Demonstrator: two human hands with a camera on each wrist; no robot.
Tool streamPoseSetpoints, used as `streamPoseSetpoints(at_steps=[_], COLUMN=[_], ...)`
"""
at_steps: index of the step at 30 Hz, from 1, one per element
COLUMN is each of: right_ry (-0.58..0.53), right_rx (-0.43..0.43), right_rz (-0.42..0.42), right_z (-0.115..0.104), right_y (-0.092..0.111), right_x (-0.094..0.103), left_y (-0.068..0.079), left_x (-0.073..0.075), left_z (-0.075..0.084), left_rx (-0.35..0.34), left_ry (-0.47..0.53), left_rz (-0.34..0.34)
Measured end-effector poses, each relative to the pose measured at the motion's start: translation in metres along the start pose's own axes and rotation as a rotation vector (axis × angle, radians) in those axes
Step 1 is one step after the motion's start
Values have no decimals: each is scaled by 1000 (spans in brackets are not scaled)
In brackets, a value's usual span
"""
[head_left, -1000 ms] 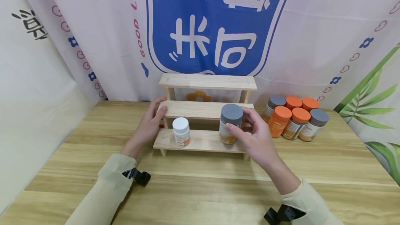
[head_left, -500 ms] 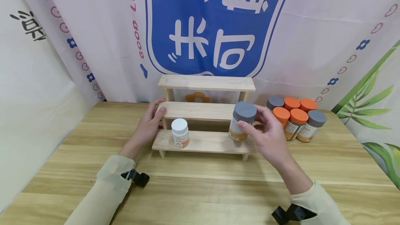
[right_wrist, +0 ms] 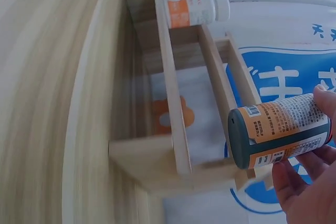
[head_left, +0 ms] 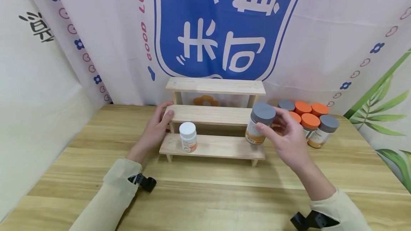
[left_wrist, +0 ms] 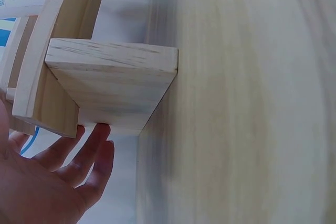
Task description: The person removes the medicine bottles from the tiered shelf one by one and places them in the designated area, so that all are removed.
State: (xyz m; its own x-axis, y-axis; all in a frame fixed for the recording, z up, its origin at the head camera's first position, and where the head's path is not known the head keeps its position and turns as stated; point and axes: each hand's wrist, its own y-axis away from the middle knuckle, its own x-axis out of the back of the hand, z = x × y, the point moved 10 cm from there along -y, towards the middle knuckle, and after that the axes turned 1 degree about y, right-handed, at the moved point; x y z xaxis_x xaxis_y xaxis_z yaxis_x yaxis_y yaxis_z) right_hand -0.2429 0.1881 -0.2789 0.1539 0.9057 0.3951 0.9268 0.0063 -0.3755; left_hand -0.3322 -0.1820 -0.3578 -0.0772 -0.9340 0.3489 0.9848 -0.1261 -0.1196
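Note:
A three-step wooden display rack (head_left: 213, 114) stands against the backdrop. My left hand (head_left: 154, 128) grips the left end of its middle step, thumb on top; in the left wrist view the fingers (left_wrist: 86, 156) reach against the wood underneath. My right hand (head_left: 290, 142) holds a grey-lidded jar (head_left: 256, 130) by its sides, slightly tilted, over the right end of the lowest step. The right wrist view shows the dark base of this jar (right_wrist: 278, 132) raised off that step. A white-capped bottle (head_left: 188, 139) sits upright on the lowest step, toward the left.
Right of the rack, several jars with orange lids (head_left: 310, 121) and grey lids (head_left: 329, 124) stand grouped on the wooden table (head_left: 205, 191). My right hand partly hides them. A printed cloth (head_left: 128, 74) hangs close behind the rack.
My right hand has lifted the grey-lidded jar off the lowest step and carried it right, tilting it slightly. The left hand stays on the rack; the white-capped bottle keeps its place.

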Motion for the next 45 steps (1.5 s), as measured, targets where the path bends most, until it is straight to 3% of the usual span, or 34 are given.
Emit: streamPoseSetpoints(at_steps=[21, 33, 45], right_ry=[179, 328, 391], right_rx=[-95, -222, -288], right_rz=[61, -16, -39], right_z=[54, 85, 96], right_y=[17, 25, 26], right_x=[65, 70, 72], left_y=[-1, -1, -3], left_x=[-1, 0, 0], left_z=[1, 1, -1], left_rx=[6, -4, -5], left_ry=[-3, -12, -7], left_rz=[1, 9, 7])
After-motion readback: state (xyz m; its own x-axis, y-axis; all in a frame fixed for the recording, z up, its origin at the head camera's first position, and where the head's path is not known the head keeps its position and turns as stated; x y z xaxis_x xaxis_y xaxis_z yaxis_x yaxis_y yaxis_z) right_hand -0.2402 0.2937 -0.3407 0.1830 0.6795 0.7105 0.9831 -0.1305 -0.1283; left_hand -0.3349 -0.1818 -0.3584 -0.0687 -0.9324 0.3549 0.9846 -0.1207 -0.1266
